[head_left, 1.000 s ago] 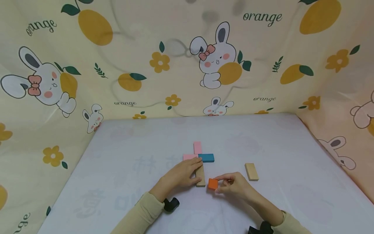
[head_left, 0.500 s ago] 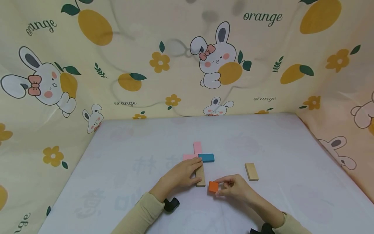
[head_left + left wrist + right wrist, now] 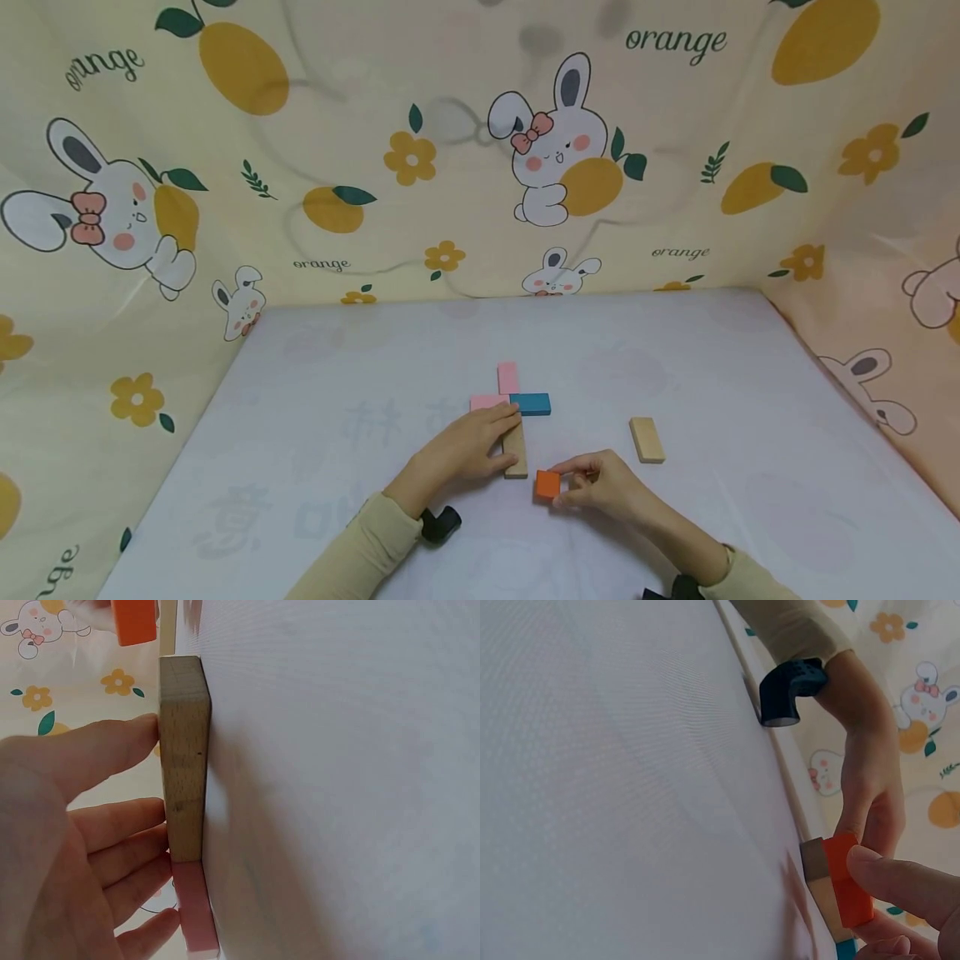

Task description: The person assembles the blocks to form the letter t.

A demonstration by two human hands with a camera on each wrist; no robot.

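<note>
While pinching the orange block between thumb and fingers of the right hand, holding it right of the long wooden block, by its near end, close but not touching. Over to the left, resting the left hand on that wood with fingers extended and a little spread, touching rather than grasping. Across to the left wrist view, revealing contact mostly covered from the head: thumb tip and fingertips against the long wooden block, the lowest fingertip by a pink piece butted to its end. Round to the right wrist view, showing a thumb pressed to one orange face and, beyond, the black wrist camera below the left sleeve. Only from the head, taking in everything: far pink block, left pink block partly under fingers, blue block to its right, loose wooden block well apart at right. On to edges, tracing the tabletop straight along the patterned cloth at the far side, then slanting outward at left and right. For room, counting broad white stretches beside both side edges, plus a narrow strip between orange and long wooden block.
</note>
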